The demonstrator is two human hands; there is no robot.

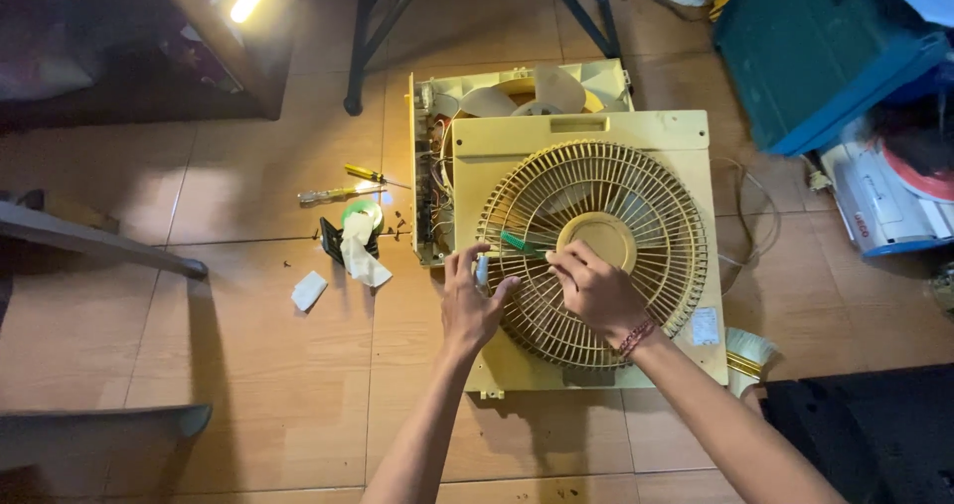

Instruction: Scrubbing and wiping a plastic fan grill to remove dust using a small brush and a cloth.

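Note:
A yellowed box-fan front panel with a round ribbed grille [636, 196] lies flat on the tiled floor, over the open fan housing [437, 146] with its wiring and blades. My left hand [471, 300] rests at the grille's left rim, fingers pinching a small light-coloured part. My right hand [594, 290] sits on the grille beside the centre cap and holds a green-handled tool [519, 244] pointing left towards the left hand. A bead bracelet circles my right wrist.
Two screwdrivers [350, 186], a green tape roll [362, 212], white cloth scraps and small screws lie left of the fan. A blue-green bin [815, 47] and a white appliance stand at the right. Metal stand legs [368, 37] are behind; a hand brush [747, 355] pokes out under the panel.

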